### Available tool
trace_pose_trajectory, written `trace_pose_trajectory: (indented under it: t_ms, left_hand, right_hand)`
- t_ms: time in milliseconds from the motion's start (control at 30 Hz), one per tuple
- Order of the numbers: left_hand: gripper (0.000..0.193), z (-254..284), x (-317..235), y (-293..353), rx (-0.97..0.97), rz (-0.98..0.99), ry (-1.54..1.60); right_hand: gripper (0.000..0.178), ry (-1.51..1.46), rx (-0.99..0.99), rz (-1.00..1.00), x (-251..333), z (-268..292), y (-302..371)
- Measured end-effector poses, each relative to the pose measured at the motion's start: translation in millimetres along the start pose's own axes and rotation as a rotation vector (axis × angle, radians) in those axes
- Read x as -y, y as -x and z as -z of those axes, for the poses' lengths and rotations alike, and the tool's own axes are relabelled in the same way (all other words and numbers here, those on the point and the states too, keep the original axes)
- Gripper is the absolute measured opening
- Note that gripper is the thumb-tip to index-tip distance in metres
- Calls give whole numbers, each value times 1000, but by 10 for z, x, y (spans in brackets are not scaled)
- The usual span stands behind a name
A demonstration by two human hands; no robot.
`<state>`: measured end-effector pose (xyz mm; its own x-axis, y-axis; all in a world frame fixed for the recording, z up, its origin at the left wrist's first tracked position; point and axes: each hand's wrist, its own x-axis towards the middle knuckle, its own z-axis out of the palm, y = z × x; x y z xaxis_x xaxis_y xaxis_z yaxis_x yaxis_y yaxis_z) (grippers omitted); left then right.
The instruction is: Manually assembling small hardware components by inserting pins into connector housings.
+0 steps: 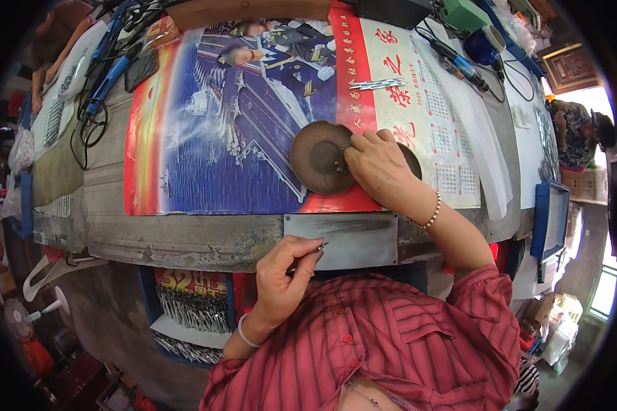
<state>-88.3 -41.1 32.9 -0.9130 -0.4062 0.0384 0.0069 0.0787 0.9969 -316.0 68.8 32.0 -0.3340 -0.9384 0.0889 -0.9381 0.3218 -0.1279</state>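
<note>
On your desk a large poster calendar lies flat. At its far left you see blue-handled tools and black cables; a green box sits far right.

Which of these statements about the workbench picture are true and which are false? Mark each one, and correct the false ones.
1. The right hand rests on a round brown dish. True.
2. The left hand holds a small thin metal piece in its grip. True.
3. The dish sits on bare wood. False: it sits on a printed poster.
4. The person wears a plain blue shirt. False: the shirt is red with stripes.
5. A beaded bracelet is on the right wrist. True.
</note>
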Motion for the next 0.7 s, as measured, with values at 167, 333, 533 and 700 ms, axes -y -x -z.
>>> trace_pose_trajectory:
  t_ms: [167, 333, 533, 700]
  left_hand:
    - [19, 9, 45, 39, -50, 118, 252]
    - [22, -17, 53, 20, -54, 213, 512]
    - [26, -197, 90, -5, -22, 254, 781]
    - [27, -243, 95, 3, 35, 202, 751]
  right_hand:
    - [6, -69, 4, 55, 0, 110, -24]
    - [11, -601, -101, -97, 331, 510, 203]
    - [18, -892, -190, -6, 719, 341, 462]
    - [18, -858, -308, 2, 742, 285, 489]
